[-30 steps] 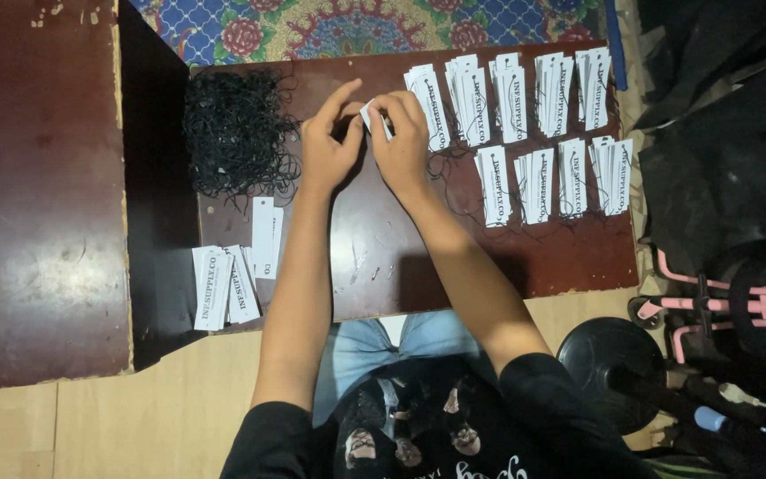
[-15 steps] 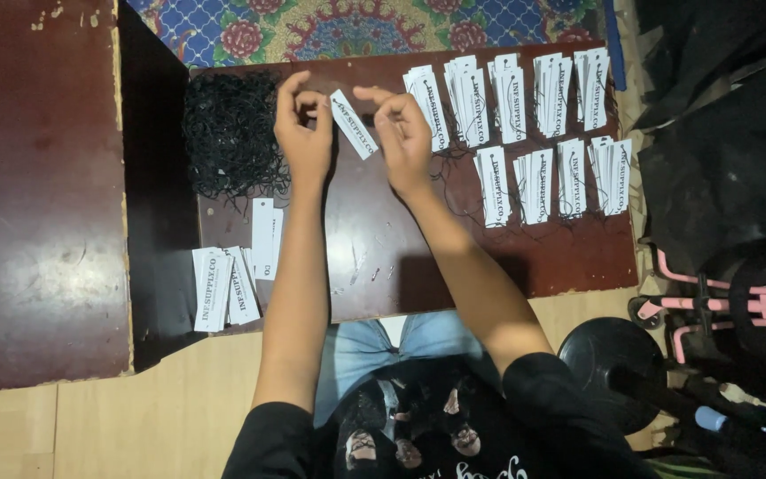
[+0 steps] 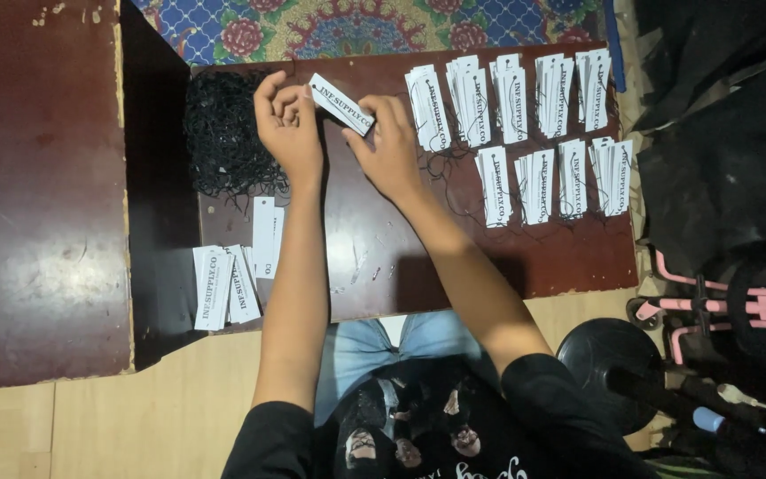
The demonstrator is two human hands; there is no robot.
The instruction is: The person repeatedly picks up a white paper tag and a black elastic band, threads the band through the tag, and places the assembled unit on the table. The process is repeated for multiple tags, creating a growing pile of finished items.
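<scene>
A white paper tag (image 3: pixel 340 104) is held tilted above the dark wooden board (image 3: pixel 507 257), pinched at its right end by my right hand (image 3: pixel 389 146). My left hand (image 3: pixel 287 124) is at the tag's left end, fingers curled next to it, beside a heap of black string loops (image 3: pixel 225 133). Whether a string is in the left fingers is too small to tell. Unstrung white tags (image 3: pixel 232 279) lie at the board's near left. Rows of finished tag stacks (image 3: pixel 525 115) lie on the right half.
A larger dark wooden panel (image 3: pixel 37 195) lies to the left. A patterned rug (image 3: pixel 365 27) shows beyond the board. Black bags (image 3: pixel 729 133) and pink-framed gear (image 3: pixel 729 310) stand at the right, with a black round weight (image 3: pixel 613 364) near my knee.
The hands, close together on the tag a second ago, drew apart. The tag has turned slantwise, the right hand slid down to its right end, and the left hand shifted toward the string heap.
</scene>
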